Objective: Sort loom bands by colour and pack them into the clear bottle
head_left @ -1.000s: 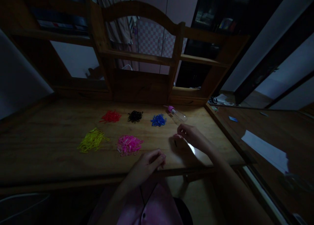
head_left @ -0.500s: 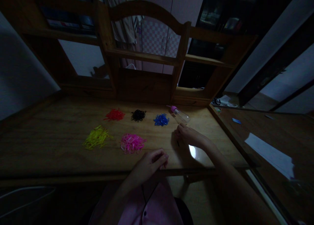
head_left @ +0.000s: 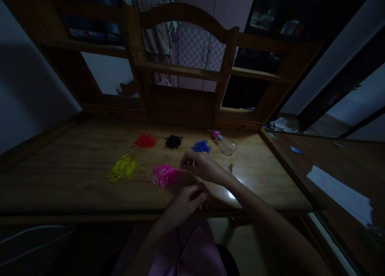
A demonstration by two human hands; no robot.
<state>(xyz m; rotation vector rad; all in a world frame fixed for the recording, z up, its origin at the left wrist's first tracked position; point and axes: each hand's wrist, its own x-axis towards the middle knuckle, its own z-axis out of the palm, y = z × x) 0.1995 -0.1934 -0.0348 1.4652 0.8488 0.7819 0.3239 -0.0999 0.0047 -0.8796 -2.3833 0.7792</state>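
My right hand (head_left: 201, 167) hovers at the right side of a pile of pink loops (head_left: 164, 175), its fingers bent and slightly apart. Nothing shows between them. My left hand (head_left: 192, 199) rests by the desk's front edge, just below the right one, with its fingers curled in; whatever they may hold is hidden. Beyond the hands lie piles of small blue loops (head_left: 201, 146), black loops (head_left: 173, 142) and red loops (head_left: 145, 140). A pile of yellow loops (head_left: 124, 168) is at the left. They look like small rubber bands.
A clear bottle with a pink cap (head_left: 225, 143) lies near the back right. Small yellowish and dark bits (head_left: 230, 166) sit in front of it, beside a bright reflection. A wooden shelf (head_left: 180, 70) rises behind the desk. White paper (head_left: 339, 193) lies on the surface at right.
My right hand has moved left from beside the bottle to the pink pile, uncovering small bits on the desk. My left hand stays nearly still. The view has shifted slightly.
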